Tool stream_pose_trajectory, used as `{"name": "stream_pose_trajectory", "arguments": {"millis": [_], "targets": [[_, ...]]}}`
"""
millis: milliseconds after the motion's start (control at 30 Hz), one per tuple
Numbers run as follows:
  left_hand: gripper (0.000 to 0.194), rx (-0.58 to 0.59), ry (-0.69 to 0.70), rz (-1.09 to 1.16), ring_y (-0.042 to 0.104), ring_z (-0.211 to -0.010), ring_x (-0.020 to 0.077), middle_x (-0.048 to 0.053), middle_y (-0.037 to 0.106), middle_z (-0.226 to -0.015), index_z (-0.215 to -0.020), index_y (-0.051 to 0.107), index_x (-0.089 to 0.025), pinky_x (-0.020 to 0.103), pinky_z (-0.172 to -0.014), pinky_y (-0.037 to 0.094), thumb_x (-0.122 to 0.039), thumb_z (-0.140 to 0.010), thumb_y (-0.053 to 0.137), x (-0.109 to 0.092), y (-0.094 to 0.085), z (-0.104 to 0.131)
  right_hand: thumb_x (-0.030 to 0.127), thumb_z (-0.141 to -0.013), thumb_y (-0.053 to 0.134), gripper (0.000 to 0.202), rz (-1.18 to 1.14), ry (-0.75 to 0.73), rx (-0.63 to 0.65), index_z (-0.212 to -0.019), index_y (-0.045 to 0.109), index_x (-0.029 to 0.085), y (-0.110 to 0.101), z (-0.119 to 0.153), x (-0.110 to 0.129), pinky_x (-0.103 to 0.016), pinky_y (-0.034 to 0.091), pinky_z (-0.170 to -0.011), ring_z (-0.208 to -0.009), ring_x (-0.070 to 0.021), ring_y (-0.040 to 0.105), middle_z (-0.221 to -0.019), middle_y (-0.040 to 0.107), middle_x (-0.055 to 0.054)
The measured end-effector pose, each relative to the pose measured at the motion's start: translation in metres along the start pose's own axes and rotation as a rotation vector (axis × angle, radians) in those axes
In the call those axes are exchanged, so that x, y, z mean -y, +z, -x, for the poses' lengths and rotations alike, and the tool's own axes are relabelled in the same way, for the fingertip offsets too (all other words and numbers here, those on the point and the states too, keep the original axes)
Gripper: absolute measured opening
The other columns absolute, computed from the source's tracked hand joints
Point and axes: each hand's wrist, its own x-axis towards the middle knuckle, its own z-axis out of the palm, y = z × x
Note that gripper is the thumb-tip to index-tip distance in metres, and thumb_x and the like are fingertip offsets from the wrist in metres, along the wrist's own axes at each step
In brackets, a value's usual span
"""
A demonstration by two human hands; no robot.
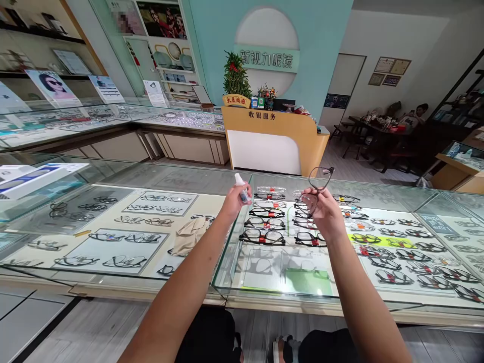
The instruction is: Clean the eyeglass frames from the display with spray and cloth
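So, a small bottle [242, 190] is gripped in the left hand [235, 200], fingers wrapped around it and closed. A pair of glasses [319, 191] is pinched by the right hand [328, 210], thumb and fingers clamped on one rim and lens; the other lens is left free above. Both are held up over the glass counter [234, 292], well apart from each other.

Rows of display frames [262, 237] are seen under the glass, some of them blocked from view by the right hand and the glasses. A tan cloth [188, 237] is partly covered by the left forearm. Farther back, a desk [264, 146] is topped by a plant [236, 75], and a person [414, 118] is seen at right.

The bottle's white nozzle is pointed up, its long axis tipped slightly left. The glasses are tilted, their long axis slanted from upper right to lower left.
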Motion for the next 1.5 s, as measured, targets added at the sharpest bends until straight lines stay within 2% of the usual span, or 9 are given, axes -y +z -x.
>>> {"name": "stream_pose_trajectory", "arguments": {"millis": [100,167,233,400,567,800,1167,1400,1500], "targets": [[0.067,0.217,-0.051,0.150,0.050,-0.069,0.0177,0.002,0.048,-0.073,-0.077,0.055,-0.022,0.029,-0.053,0.040,-0.089,-0.080,0.055,-0.012,0.012,0.015,0.040,-0.085,0.086,0.022,0.029,0.015,0.030,-0.092,0.069,0.028,0.002,0.000,-0.007,-0.043,0.050,-0.113,-0.115,-0.0243,0.070,-0.113,0.077,-0.004],[0.075,0.343,-0.096,0.245,0.047,-0.067,0.0179,0.003,0.044,-0.071,-0.071,0.054,-0.022,0.030,-0.053,0.039,-0.096,-0.080,0.048,-0.017,0.018,0.022,0.043,-0.085,0.086,0.024,0.076,0.027,0.044,-0.092,0.068,0.029,0.004,0.002,-0.014,-0.045,0.050,-0.113,-0.118,-0.0258,0.070,-0.114,0.078,-0.004],[0.077,0.395,-0.112,0.276,0.046,-0.066,0.0184,0.003,0.043,-0.069,-0.068,0.054,-0.022,0.031,-0.053,0.038,-0.098,-0.080,0.046,-0.018,0.023,0.027,0.045,-0.085,0.087,0.025,0.129,0.045,0.056,-0.092,0.068,0.029,0.006,0.003,-0.019,-0.045,0.049,-0.113,-0.120,-0.0266,0.069,-0.114,0.078,-0.005],[0.071,0.414,-0.037,0.141,0.043,-0.063,0.0174,0.003,0.045,-0.066,-0.064,0.056,-0.022,0.033,-0.055,0.037,-0.090,-0.083,0.049,-0.009,0.033,0.031,0.051,-0.086,0.086,0.027,0.253,0.086,0.114,-0.091,0.070,0.029,0.013,0.008,-0.031,-0.046,0.046,-0.112,-0.115,-0.0282,0.069,-0.107,0.080,-0.005],[0.057,0.293,0.143,-0.180,0.046,-0.066,0.0169,0.002,0.052,-0.070,-0.072,0.059,-0.022,0.032,-0.063,0.040,-0.075,-0.091,0.051,-0.002,0.040,0.035,0.055,-0.086,0.085,0.029,0.275,0.145,0.170,-0.090,0.071,0.030,0.020,0.013,-0.038,-0.044,0.048,-0.108,-0.108,-0.0274,0.070,-0.100,0.079,-0.003],[0.051,0.290,0.172,-0.290,0.046,-0.068,0.0171,0.001,0.052,-0.071,-0.072,0.056,-0.022,0.032,-0.066,0.038,-0.068,-0.095,0.052,-0.003,0.044,0.040,0.056,-0.087,0.084,0.030,0.310,0.180,0.223,-0.089,0.071,0.029,0.027,0.016,-0.038,-0.042,0.049,-0.103,-0.106,-0.0266,0.069,-0.100,0.079,-0.003],[0.052,0.411,0.219,-0.438,0.044,-0.070,0.0154,-0.001,0.048,-0.076,-0.077,0.051,-0.021,0.031,-0.070,0.039,-0.067,-0.100,0.044,-0.001,0.043,0.042,0.052,-0.088,0.084,0.027,0.184,0.165,0.161,-0.091,0.071,0.029,0.020,0.011,-0.041,-0.041,0.051,-0.104,-0.109,-0.0258,0.071,-0.104,0.080,-0.002],[0.050,0.567,0.099,-0.455,0.047,-0.074,0.0166,-0.002,0.044,-0.078,-0.080,0.050,-0.021,0.030,-0.069,0.046,-0.069,-0.097,0.053,0.004,0.044,0.047,0.052,-0.082,0.089,0.031,0.104,0.160,0.092,-0.088,0.070,0.028,0.022,0.008,-0.036,-0.042,0.055,-0.099,-0.103,-0.0266,0.073,-0.104,0.081,-0.002],[0.051,0.562,0.120,-0.451,0.046,-0.073,0.0165,-0.001,0.045,-0.078,-0.079,0.050,-0.021,0.031,-0.071,0.045,-0.069,-0.098,0.051,0.004,0.042,0.045,0.051,-0.083,0.089,0.031,0.085,0.165,0.093,-0.087,0.069,0.028,0.023,0.009,-0.033,-0.041,0.055,-0.098,-0.103,-0.0256,0.073,-0.104,0.081,-0.002]]}}
